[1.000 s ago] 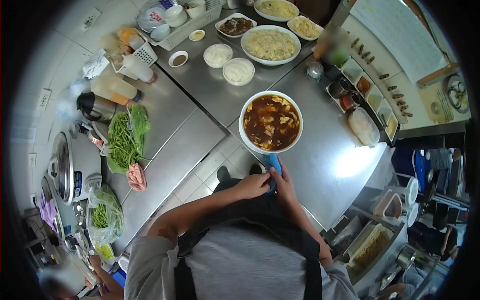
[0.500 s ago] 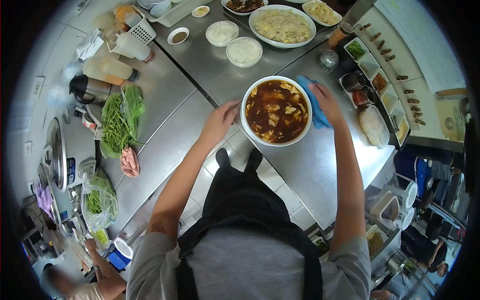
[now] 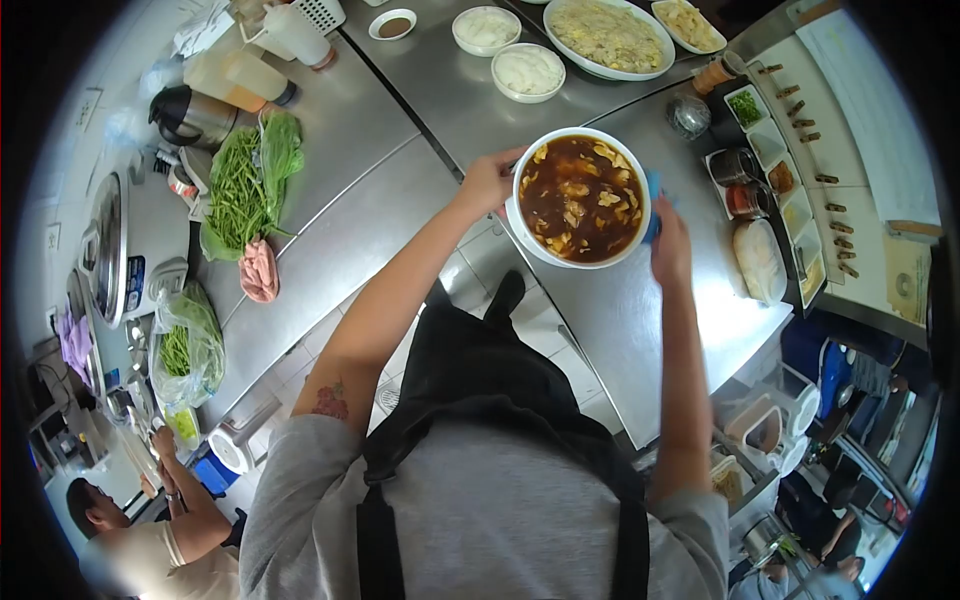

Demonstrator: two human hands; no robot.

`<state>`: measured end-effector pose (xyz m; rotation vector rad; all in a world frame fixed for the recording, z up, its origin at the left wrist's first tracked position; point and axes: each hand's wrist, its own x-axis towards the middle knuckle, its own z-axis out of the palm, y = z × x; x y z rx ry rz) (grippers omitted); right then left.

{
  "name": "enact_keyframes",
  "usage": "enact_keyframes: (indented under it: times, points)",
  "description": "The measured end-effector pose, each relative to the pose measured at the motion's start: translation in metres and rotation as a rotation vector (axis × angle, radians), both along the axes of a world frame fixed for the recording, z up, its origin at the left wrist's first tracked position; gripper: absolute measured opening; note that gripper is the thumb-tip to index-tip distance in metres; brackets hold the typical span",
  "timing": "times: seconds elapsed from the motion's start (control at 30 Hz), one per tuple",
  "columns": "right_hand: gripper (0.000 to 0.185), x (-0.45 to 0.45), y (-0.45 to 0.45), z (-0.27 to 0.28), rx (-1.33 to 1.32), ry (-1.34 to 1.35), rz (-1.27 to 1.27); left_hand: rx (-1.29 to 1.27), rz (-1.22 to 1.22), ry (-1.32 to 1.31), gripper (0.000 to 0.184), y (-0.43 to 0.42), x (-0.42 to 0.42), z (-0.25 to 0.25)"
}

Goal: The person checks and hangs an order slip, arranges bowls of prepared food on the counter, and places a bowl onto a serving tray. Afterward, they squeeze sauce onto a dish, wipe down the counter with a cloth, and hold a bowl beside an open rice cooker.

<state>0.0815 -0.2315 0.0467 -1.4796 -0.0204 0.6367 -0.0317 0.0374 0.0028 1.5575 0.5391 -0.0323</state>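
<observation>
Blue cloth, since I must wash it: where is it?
In the head view, the blue cloth is right of the soup bowl, between it and the right hand.

Around you, steel counters (image 3: 330, 215) are running left and right and meeting near the far side, light is glaring off the right one, pale floor tiles (image 3: 455, 275) are showing between them, and a white wall (image 3: 850, 190) is rising along the far right
</observation>
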Motion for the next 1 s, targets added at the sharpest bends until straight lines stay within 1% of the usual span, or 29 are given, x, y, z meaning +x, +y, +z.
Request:
enact_keyframes:
  times: [0.1, 0.17, 0.27, 0.3, 0.37, 0.4, 0.43, 0.47, 0.5, 0.53, 0.57, 0.6, 0.63, 0.67, 0.7, 0.73, 0.77, 0.8, 0.83, 0.87, 0.9, 0.93, 0.97, 1.0]
  points:
    - [0.053, -0.076, 0.003, -0.001, -0.048, -0.061, -0.292, 0.053, 0.009, 0.022, 0.050, -0.002, -0.003, 0.004]
    - [0.054, -0.116, 0.014, -0.002, -0.219, -0.045, -0.467, 0.057, 0.015, 0.023, 0.050, -0.003, -0.004, 0.007]
    - [0.054, -0.160, 0.040, 0.022, -0.054, 0.109, -0.570, 0.015, 0.050, 0.017, 0.049, -0.007, -0.007, 0.011]
    - [0.051, -0.169, 0.043, 0.022, -0.014, 0.111, -0.596, 0.067, 0.022, 0.037, 0.052, -0.006, -0.009, 0.013]
    - [0.046, -0.182, 0.049, 0.017, 0.065, 0.117, -0.614, 0.152, 0.049, -0.044, 0.052, -0.008, -0.009, -0.006]
    - [0.045, -0.189, 0.048, 0.018, 0.013, 0.129, -0.499, -0.043, 0.032, -0.058, 0.052, -0.006, -0.015, 0.004]
    - [0.040, -0.196, 0.053, 0.020, 0.057, 0.190, -0.399, -0.080, 0.035, 0.051, 0.051, -0.005, -0.018, 0.007]
    - [0.037, -0.206, 0.049, -0.004, -0.014, 0.060, -0.196, 0.326, -0.008, 0.020, 0.053, -0.008, -0.020, -0.008]
    - [0.038, -0.215, 0.072, 0.010, 0.103, 0.292, -0.197, 0.165, 0.022, 0.023, 0.056, -0.002, -0.033, 0.002]
    - [0.039, -0.230, 0.091, 0.019, 0.164, 0.344, -0.101, 0.224, 0.042, 0.027, 0.052, 0.001, -0.046, 0.000]
    - [0.039, -0.231, 0.099, 0.001, 0.163, 0.316, -0.015, 0.278, 0.059, 0.040, 0.049, 0.009, -0.063, -0.007]
    - [0.035, -0.238, 0.121, 0.009, 0.090, 0.263, 0.046, 0.229, 0.130, -0.138, 0.038, 0.027, -0.092, -0.006]
    - [0.029, -0.249, 0.152, 0.022, 0.152, 0.204, 0.068, 0.308, 0.266, -0.339, 0.025, 0.047, -0.131, 0.000]
    - [0.026, -0.256, 0.179, 0.035, 0.149, 0.161, 0.130, 0.366, 0.216, -0.372, 0.021, 0.081, -0.175, 0.015]
    - [0.023, -0.261, 0.203, 0.046, 0.147, 0.113, 0.169, 0.223, 0.331, -0.318, 0.022, 0.109, -0.225, 0.043]
    - [0.022, -0.266, 0.226, 0.054, 0.186, -0.011, 0.203, 0.072, 0.425, -0.270, 0.024, 0.131, -0.280, 0.074]
    - [0.021, -0.268, 0.246, 0.060, 0.221, -0.129, 0.224, 0.217, 0.577, -0.139, 0.028, 0.157, -0.330, 0.097]
    - [0.021, -0.271, 0.264, 0.066, 0.250, -0.246, 0.234, 0.252, 0.787, 0.017, 0.026, 0.188, -0.378, 0.118]
    - [0.021, -0.276, 0.283, 0.072, 0.168, -0.329, 0.308, 0.574, 0.967, -0.010, 0.024, 0.224, -0.437, 0.103]
    - [0.021, -0.280, 0.303, 0.079, 0.082, -0.414, 0.377, 0.760, 1.219, 0.003, 0.017, 0.252, -0.480, 0.134]
    - [0.022, -0.280, 0.319, 0.083, -0.006, -0.500, 0.440, 0.976, 1.398, 0.050, 0.015, 0.281, -0.526, 0.148]
    - [0.030, -0.268, 0.334, 0.059, -0.198, -0.488, 0.572, 1.331, 1.426, 0.171, 0.016, 0.313, -0.569, 0.159]
    - [0.033, -0.275, 0.341, 0.051, -0.277, -0.723, 0.659, 1.701, 1.407, 0.450, 0.019, 0.335, -0.598, 0.165]
    - [0.037, -0.282, 0.349, 0.046, -0.354, -0.960, 0.741, 1.792, 1.356, 0.564, 0.020, 0.358, -0.627, 0.161]
